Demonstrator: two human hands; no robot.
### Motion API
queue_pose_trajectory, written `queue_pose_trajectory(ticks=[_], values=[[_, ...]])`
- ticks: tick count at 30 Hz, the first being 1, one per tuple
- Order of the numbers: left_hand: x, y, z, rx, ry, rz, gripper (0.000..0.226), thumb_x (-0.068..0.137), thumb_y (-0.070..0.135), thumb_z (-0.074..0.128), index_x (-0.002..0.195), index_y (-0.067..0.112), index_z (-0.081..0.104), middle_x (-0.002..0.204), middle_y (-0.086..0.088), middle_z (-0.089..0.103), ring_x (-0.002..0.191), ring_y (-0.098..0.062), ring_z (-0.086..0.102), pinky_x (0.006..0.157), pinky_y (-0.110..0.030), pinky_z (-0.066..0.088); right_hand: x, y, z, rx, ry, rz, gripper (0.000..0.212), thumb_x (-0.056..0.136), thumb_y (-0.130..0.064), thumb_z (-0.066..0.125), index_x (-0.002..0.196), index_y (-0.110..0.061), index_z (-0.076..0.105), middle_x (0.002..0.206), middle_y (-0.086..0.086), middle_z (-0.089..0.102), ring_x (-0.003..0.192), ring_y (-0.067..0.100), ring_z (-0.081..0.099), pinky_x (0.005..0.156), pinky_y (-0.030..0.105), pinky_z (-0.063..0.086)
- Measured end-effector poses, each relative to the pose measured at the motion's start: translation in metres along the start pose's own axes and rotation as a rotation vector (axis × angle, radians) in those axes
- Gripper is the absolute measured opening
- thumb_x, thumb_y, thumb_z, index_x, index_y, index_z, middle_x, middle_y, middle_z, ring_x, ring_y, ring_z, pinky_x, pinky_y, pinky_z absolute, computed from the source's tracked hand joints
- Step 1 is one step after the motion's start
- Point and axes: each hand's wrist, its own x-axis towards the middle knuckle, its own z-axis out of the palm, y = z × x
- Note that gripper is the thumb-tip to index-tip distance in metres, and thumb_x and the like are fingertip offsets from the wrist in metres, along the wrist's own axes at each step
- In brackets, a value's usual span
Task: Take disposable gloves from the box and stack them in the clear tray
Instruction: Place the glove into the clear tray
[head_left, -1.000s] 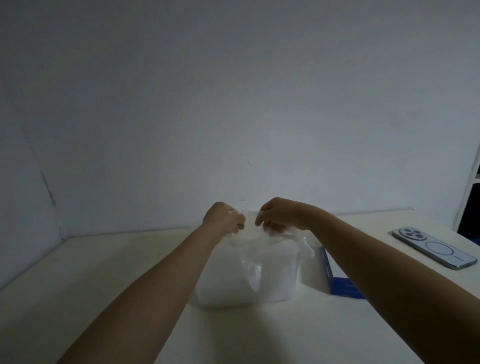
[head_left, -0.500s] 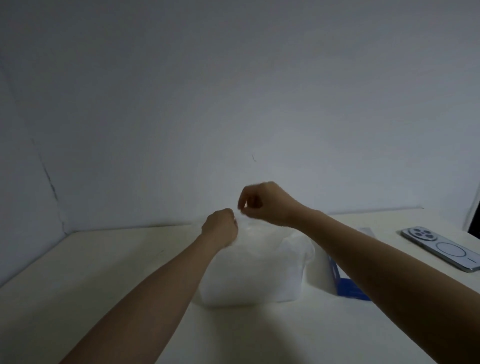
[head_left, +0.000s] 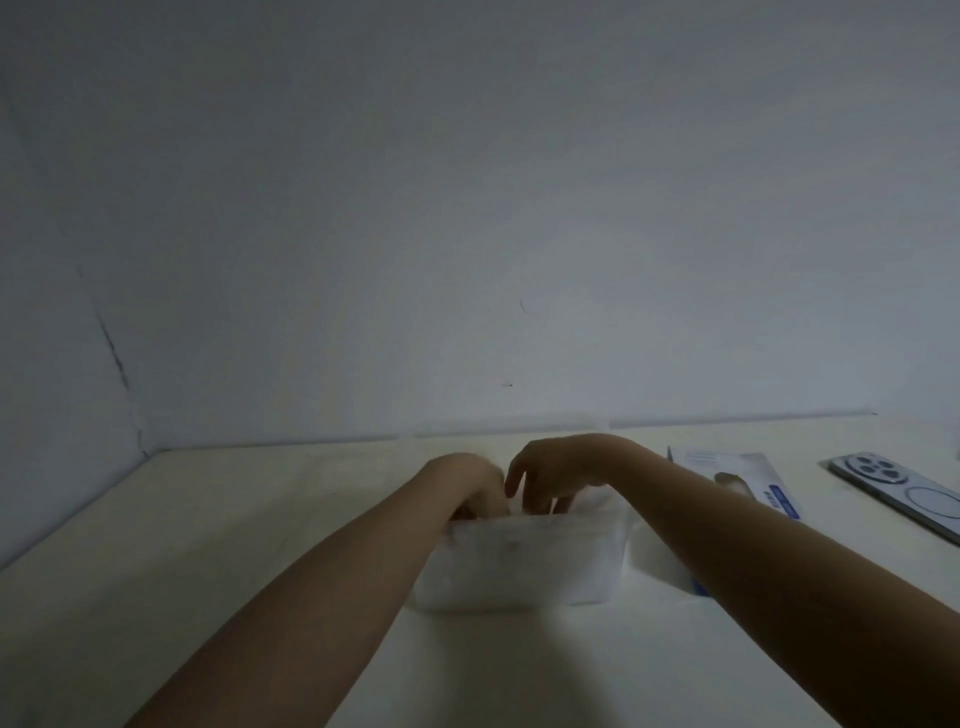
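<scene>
The clear tray (head_left: 519, 582) stands on the table in front of me, with thin translucent gloves (head_left: 597, 508) bunched inside and showing cloudy through its wall. Both hands reach down into the tray from above. My left hand (head_left: 467, 483) dips in at the left side, its fingertips hidden behind the rim. My right hand (head_left: 550, 470) is beside it, fingers pointing down and spread onto the gloves. The blue and white glove box (head_left: 748, 480) lies flat to the right of the tray, partly behind my right forearm.
A phone (head_left: 904, 493) lies face down at the far right of the pale table (head_left: 208, 545). A grey wall closes the table's back and left side. The light is dim.
Both hands were raised above the tray pinching a glove between them. They have dropped into the tray and the glove has gone down with them.
</scene>
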Motion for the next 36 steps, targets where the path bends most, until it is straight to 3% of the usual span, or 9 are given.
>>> queue_pose_trajectory(ticks=[4, 8, 11, 14, 19, 23, 26, 31, 36], values=[[0.004, -0.004, -0.001, 0.035, -0.191, -0.076, 0.071, 0.081, 0.035, 0.076, 0.141, 0.010, 0.046, 0.135, -0.018, 0.052, 0.100, -0.033, 0.063, 0.081, -0.038, 0.055, -0.006, 0.002, -0.008, 0.031, 0.007, 0.018, 0.035, 0.090, -0.003, 0.065, 0.124, -0.007, 0.061, 0.114, 0.018, 0.065, 0.085, 0.020, 0.066, 0.089, 0.040, 0.057], [0.003, -0.010, -0.002, -0.053, -0.196, -0.067, 0.081, 0.084, 0.038, 0.073, 0.149, 0.016, 0.031, 0.139, -0.019, 0.048, 0.115, -0.034, 0.059, 0.093, -0.043, 0.053, -0.008, -0.003, -0.005, -0.074, -0.234, 0.166, 0.048, 0.096, -0.008, 0.056, 0.142, -0.012, 0.044, 0.132, 0.018, 0.055, 0.107, 0.030, 0.061, 0.077, 0.033, 0.055], [0.004, -0.014, -0.001, -0.024, -0.223, -0.050, 0.075, 0.088, 0.037, 0.068, 0.149, 0.018, 0.030, 0.146, -0.014, 0.041, 0.122, -0.033, 0.054, 0.099, -0.044, 0.049, -0.005, -0.002, -0.002, 0.018, -0.317, 0.263, 0.050, 0.098, -0.014, 0.053, 0.146, -0.013, 0.041, 0.146, 0.016, 0.045, 0.124, 0.033, 0.054, 0.081, 0.035, 0.052], [0.005, -0.020, -0.004, -0.114, -0.245, -0.068, 0.055, 0.093, 0.029, 0.061, 0.143, 0.014, 0.042, 0.134, -0.016, 0.053, 0.113, -0.034, 0.060, 0.085, -0.043, 0.054, -0.006, 0.001, -0.002, 0.120, -0.246, 0.272, 0.053, 0.099, -0.015, 0.052, 0.149, -0.013, 0.036, 0.152, 0.015, 0.035, 0.126, 0.034, 0.051, 0.089, 0.041, 0.049], [-0.004, -0.014, -0.018, -0.246, 0.237, 0.008, 0.040, 0.092, 0.036, 0.061, 0.115, 0.002, 0.059, 0.097, -0.010, 0.066, 0.072, -0.024, 0.066, 0.061, -0.031, 0.055, -0.025, -0.004, -0.018, 0.262, 0.087, -0.044, 0.035, 0.095, -0.009, 0.058, 0.130, -0.007, 0.055, 0.100, 0.013, 0.066, 0.078, 0.021, 0.064, 0.068, 0.031, 0.058], [-0.024, 0.026, -0.034, -0.306, 0.705, 0.187, 0.019, 0.091, 0.031, 0.060, 0.094, 0.013, 0.065, 0.082, 0.001, 0.066, 0.077, -0.021, 0.066, 0.067, -0.029, 0.053, -0.065, 0.009, -0.044, 0.315, 0.551, -0.184, 0.012, 0.092, -0.010, 0.058, 0.090, -0.012, 0.070, 0.073, 0.004, 0.067, 0.055, 0.010, 0.061, 0.050, 0.019, 0.050], [-0.041, 0.075, -0.031, -0.402, 0.835, 0.338, 0.006, 0.089, 0.028, 0.060, 0.089, 0.022, 0.060, 0.084, 0.007, 0.058, 0.081, -0.017, 0.058, 0.069, -0.027, 0.045, -0.091, 0.044, -0.049, 0.314, 0.730, -0.092, 0.017, 0.089, -0.009, 0.057, 0.079, -0.014, 0.069, 0.068, 0.004, 0.068, 0.051, 0.011, 0.059, 0.047, 0.017, 0.047], [-0.044, 0.151, -0.005, -0.354, 0.728, 0.512, 0.010, 0.090, 0.020, 0.059, 0.096, 0.018, 0.067, 0.102, 0.000, 0.068, 0.094, -0.020, 0.063, 0.073, -0.026, 0.044, -0.116, 0.118, -0.035, 0.214, 0.682, 0.230, 0.012, 0.093, -0.015, 0.062, 0.094, -0.006, 0.070, 0.078, 0.007, 0.069, 0.062, 0.014, 0.063, 0.056, 0.021, 0.053], [-0.022, 0.195, 0.031, -0.197, 0.477, 0.459, 0.025, 0.093, 0.014, 0.056, 0.114, 0.004, 0.066, 0.112, -0.015, 0.067, 0.100, -0.029, 0.064, 0.079, -0.030, 0.050, -0.128, 0.151, -0.014, -0.002, 0.524, 0.411, 0.024, 0.093, -0.014, 0.060, 0.116, -0.009, 0.065, 0.103, 0.011, 0.068, 0.085, 0.020, 0.069, 0.080, 0.028, 0.058]])
